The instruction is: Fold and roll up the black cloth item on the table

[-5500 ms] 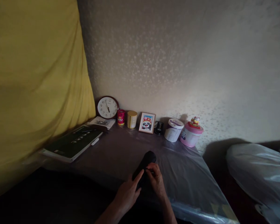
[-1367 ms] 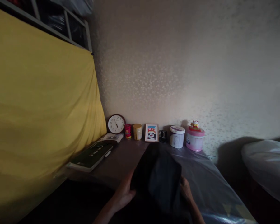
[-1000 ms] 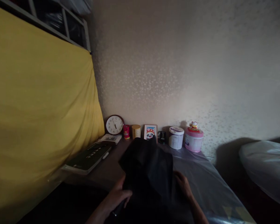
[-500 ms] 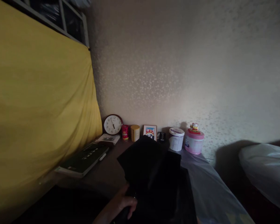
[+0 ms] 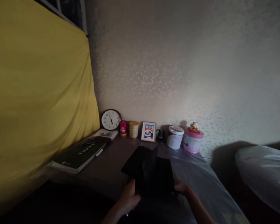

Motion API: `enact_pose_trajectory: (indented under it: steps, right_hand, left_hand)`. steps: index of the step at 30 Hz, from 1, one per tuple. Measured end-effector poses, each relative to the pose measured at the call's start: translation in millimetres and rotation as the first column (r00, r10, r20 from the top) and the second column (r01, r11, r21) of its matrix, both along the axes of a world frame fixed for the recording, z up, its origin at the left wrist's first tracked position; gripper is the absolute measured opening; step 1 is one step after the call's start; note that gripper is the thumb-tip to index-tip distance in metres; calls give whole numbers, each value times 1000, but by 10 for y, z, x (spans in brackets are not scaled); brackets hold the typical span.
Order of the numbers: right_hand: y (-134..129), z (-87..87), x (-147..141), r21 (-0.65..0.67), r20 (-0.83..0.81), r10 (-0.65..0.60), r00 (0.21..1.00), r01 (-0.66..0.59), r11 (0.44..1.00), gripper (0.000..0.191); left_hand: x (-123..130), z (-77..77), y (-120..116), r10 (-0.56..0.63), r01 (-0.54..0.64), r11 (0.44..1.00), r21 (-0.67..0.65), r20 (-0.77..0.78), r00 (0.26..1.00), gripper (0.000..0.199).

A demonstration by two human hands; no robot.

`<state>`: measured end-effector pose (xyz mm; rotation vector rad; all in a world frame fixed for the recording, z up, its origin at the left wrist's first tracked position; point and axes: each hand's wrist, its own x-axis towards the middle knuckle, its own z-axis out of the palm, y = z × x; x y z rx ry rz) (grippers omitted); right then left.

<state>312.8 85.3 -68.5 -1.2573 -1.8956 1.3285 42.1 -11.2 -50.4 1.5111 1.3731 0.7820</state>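
Over the near part of the table I hold a black item (image 5: 163, 174) with flat, angular flaps, one of them standing up. It is too dark to make out its kind. My left hand (image 5: 130, 197) is closed round its lower left side, fingers curled. At its right edge my right hand (image 5: 180, 186) grips it, with the fingertips partly hidden in the dark. A small glint shows below my left hand.
Along the wall stand a clock (image 5: 111, 120), a red can (image 5: 123, 128), a yellow canister (image 5: 133, 130), a framed panda picture (image 5: 148, 132), a small black object (image 5: 161, 136), a white tub (image 5: 175, 137) and a pink-lidded tub (image 5: 193, 141). A green book (image 5: 80, 154) lies left, beside the yellow curtain (image 5: 42, 93).
The black item has come lower and nearer, and its flaps lie differently. My right hand has come into view at its right edge. The framed picture is uncovered now.
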Motion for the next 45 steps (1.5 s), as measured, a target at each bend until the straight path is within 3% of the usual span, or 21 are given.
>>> enact_pose_trajectory:
  steps: [3,7,13,17,20,22,24,28,32,36,38,41,45]
  right_hand:
    - [-93,94,64,-159,99,71,993,-55,986,38]
    - [-225,120,238,-136,236,128,963,-97,986,20]
    - [-445,9,552,53,259,-59,964,47,997,18]
    - [-521,-108,818,88,340,-126,932,102,991,20]
    - [-503,-78,916,270,372,-280,885,185,945,18]
    - [-479,75,843,471,307,-444,842,271,839,26]
    - [-463,314,646,582,256,-505,824,286,761,36]
    - [-434,752,78,734,226,-408,884,120,668,33]
    - [-365,881,-313,734,409,-330,851,-92,673,44]
    - [-277,898,-404,726,514,-323,794,-203,657,43]
    - [-231,927,-404,722,518,-323,792,-202,662,34]
    - [-145,965,-457,745,406,-325,855,-103,659,26]
    - [-6,880,-694,747,276,-305,912,-4,664,19]
  left_hand:
    - [64,-3,22,18,0,995,103,-171,985,75]
    - [179,-59,24,46,12,987,161,-353,934,79]
    - [142,-77,10,11,53,989,140,-421,907,72]
    - [24,-17,-2,-54,94,992,82,-395,917,66]
    - [37,-18,-24,-74,108,992,69,-377,923,67]
    - [99,-43,-50,-61,102,991,82,-400,915,66]
    - [177,-69,-83,-50,101,991,93,-439,897,67]
    - [297,-68,-144,-40,116,988,103,-553,832,79]
    - [347,4,-165,-41,114,991,68,-657,752,83]
    - [386,73,-174,-53,124,991,52,-697,715,83]
    - [412,94,-182,-47,119,992,51,-714,699,82]
    - [456,112,-195,-47,110,993,36,-740,671,80]
    - [521,126,-211,-16,96,994,54,-789,614,73]
